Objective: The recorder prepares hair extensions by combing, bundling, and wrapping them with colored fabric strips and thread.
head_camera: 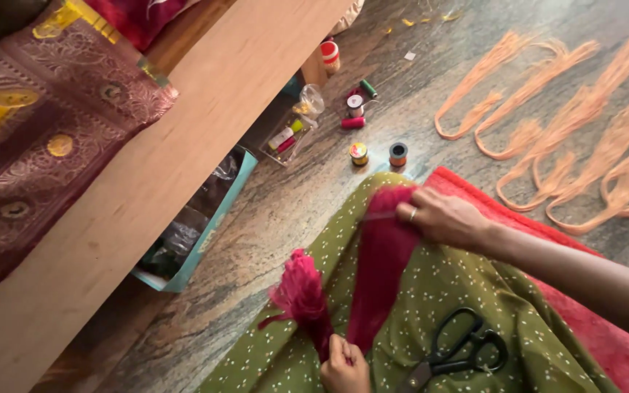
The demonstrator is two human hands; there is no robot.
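Box [209, 231]: dark bags | tray [274, 149]: spools | hands: red threads [373, 262]

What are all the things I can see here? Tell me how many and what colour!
Bundle of crimson thread tassels: one, crimson, on the lap.
Black-handled scissors: one pair, black, on the green dotted cloth.
Peach thread loops: several, peach, on the stone floor.
Small thread spools: about six, mixed colours, on the floor.
Teal cardboard box: one, under the wooden board.
Maroon patterned fabric: one, on the board.
Left hand: pinching the tassels' lower end.
Right hand: gripping the tassels' top.
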